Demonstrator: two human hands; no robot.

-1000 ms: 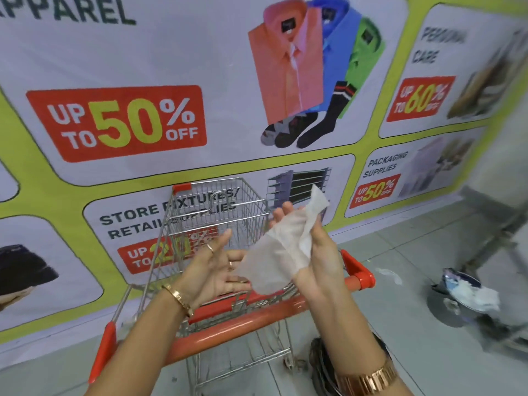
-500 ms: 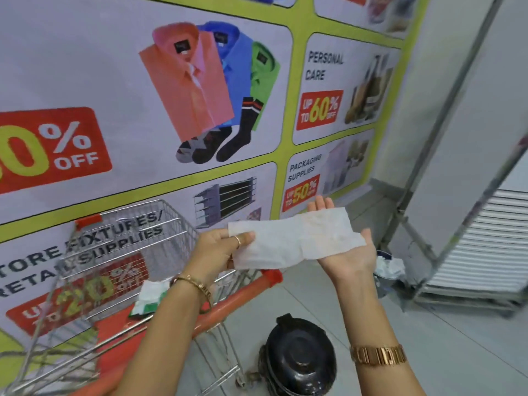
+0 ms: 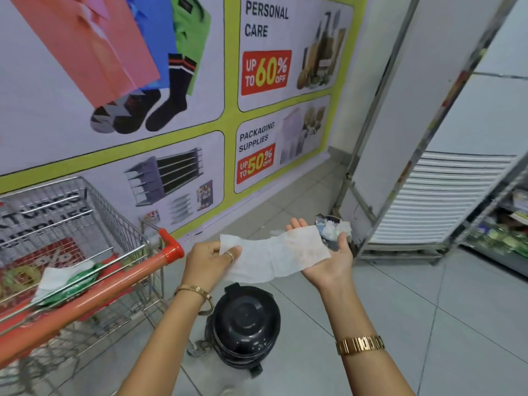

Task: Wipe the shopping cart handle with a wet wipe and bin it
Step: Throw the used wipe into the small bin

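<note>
Left hand [image 3: 210, 260] pinches wipe [image 3: 274, 257]; bin [image 3: 245, 324] below.

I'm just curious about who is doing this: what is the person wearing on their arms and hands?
Both forearms are bare, no sleeves in view. The left wrist has a thin gold bangle, and the left hand a ring. The right wrist carries a gold link-band watch. The right hand shows no rings.

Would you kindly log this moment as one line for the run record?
wet wipe spread between hands | left hand pinching one end | right hand palm-up under other | cart handle untouched | open bin beyond
</note>
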